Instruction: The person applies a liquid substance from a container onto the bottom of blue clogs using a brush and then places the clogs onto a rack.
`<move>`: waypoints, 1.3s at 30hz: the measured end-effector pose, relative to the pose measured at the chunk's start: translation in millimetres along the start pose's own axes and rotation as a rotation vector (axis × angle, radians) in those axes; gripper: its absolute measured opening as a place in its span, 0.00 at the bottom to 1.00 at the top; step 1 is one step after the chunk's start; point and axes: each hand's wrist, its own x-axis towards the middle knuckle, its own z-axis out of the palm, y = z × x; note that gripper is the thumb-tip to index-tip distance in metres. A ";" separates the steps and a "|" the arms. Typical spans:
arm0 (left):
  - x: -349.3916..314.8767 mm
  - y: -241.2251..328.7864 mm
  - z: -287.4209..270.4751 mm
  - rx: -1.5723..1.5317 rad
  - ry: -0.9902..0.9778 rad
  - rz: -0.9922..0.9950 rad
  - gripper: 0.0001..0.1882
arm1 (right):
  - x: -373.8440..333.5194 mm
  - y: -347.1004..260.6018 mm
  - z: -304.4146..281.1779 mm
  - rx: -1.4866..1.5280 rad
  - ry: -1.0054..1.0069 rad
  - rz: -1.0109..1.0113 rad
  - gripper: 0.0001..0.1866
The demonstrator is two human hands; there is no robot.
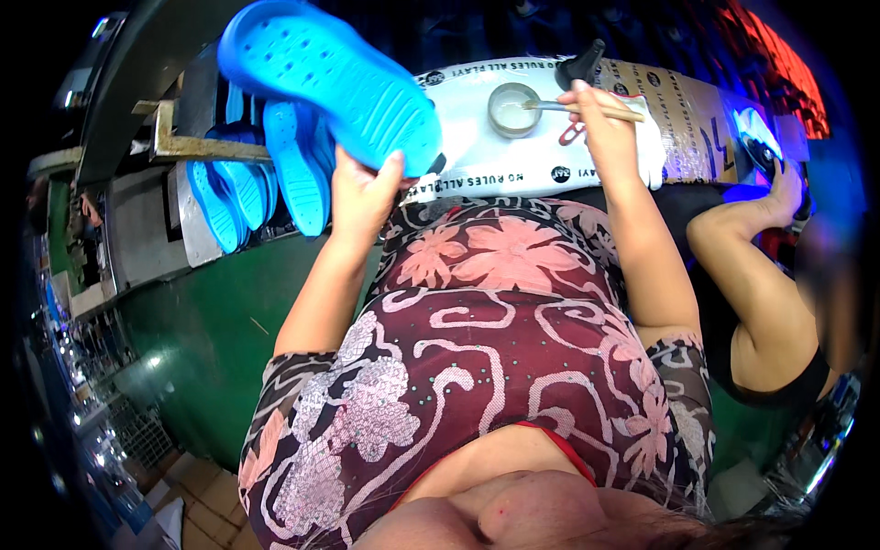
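Nearest, the floral top (500, 252) reaches the edge of the white-covered work surface (477, 151); a drip at that edge could mark the cloth. The left hand (357, 197) pinches a blue shoe sole (330, 87) by one end, thumb on the ridged face; the fingers beneath are mostly hidden, so how firmly they press cannot be told. The sole is held up at the left end of the surface, its holed end reaching away with no visible support; a slackening thumb could let it twist or drop, since all its weight hangs from that one end.

The right hand (602, 124) pinches the wooden handle of a brush (623, 114) between thumb and fingers; the brush tip sits in a round glass bowl (514, 112) with pale, cloudy content; a sideways push on the handle could tip the bowl, and an overloaded tip could drip on the way out. Just below that hand lies a small red loop (572, 134), near enough to snag a finger; beyond stands a dark tool (582, 64), which a wide swing of the wrist could knock.

At the left, more blue soles (298, 170) stand close behind the held one; a careless sweep could strike them.
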 end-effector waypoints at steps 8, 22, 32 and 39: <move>4.4 0.4 18.1 0.210 -0.052 0.183 0.24 | -53.7 -49.8 10.2 0.083 -0.156 -0.271 0.18; -2.9 14.5 25.6 0.355 -0.039 0.362 0.25 | -54.3 -56.0 28.0 -0.255 -0.136 -0.819 0.11; -1.3 3.5 26.1 0.393 0.001 0.472 0.25 | -45.1 -51.3 31.2 -0.313 -0.142 -0.883 0.10; -2.2 -0.5 27.9 0.424 0.018 0.491 0.25 | -49.9 -53.4 29.1 -0.277 -0.155 -0.871 0.09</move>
